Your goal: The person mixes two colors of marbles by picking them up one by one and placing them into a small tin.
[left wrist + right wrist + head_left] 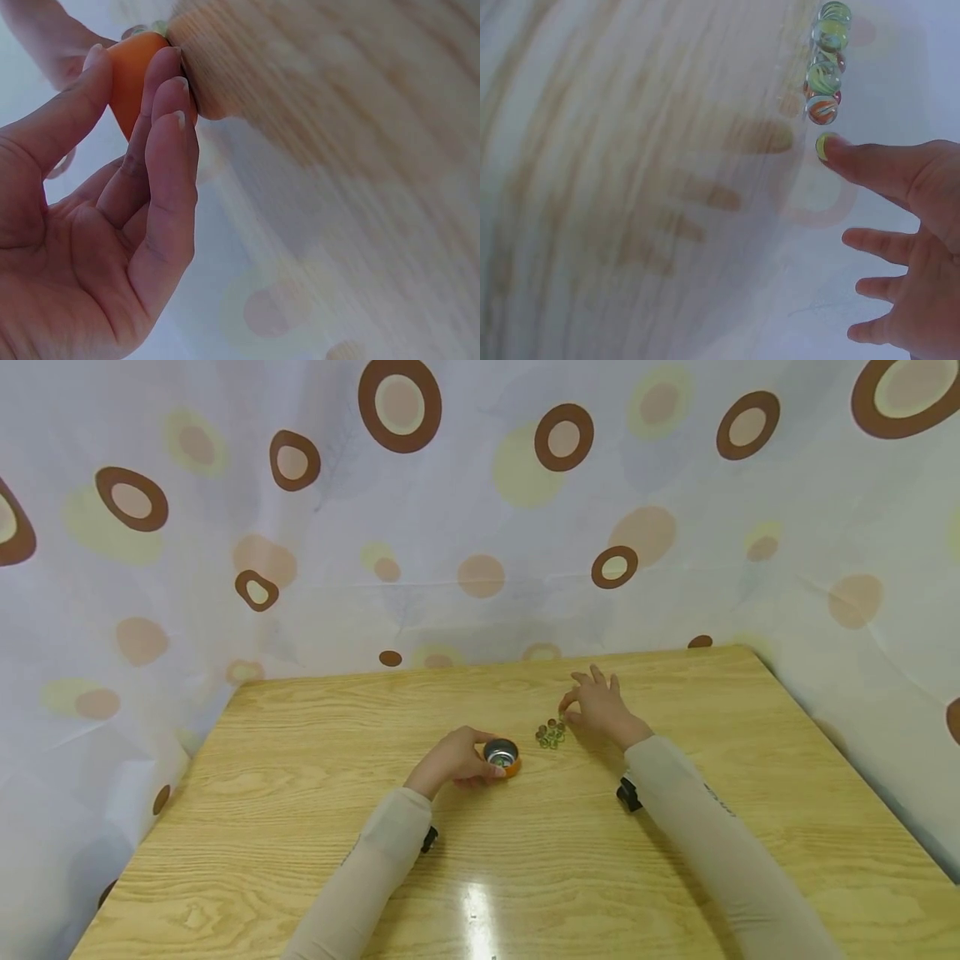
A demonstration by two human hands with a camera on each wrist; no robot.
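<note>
Desk (300, 827) of pale wood carries everything here, backed by a spotted curtain (480, 510); its glossy, flat top is the first hazard, since anything round let loose on it would likely roll toward an edge.

Next in size, the left hand (453, 762) curls its thumb and fingers around a small orange cup (502, 755) with a metal rim, standing upright near the middle of the desk. In the left wrist view the fingers (161, 112) wrap the orange wall closely. The hold looks light, so a nudge from the other hand could tip the cup.

The right hand (597, 706) reaches just beyond the cup, thumb and forefinger pinched on a single marble (825, 146) while the other fingers spread loose. The pinch sits on only the edge of a slick glass ball, so it may well squirt out and bounce away.

Smallest, the cluster of marbles (551, 734) lies on the desk just right of the cup and beside the right hand. A careless brush of the fingers would probably scatter them.
</note>
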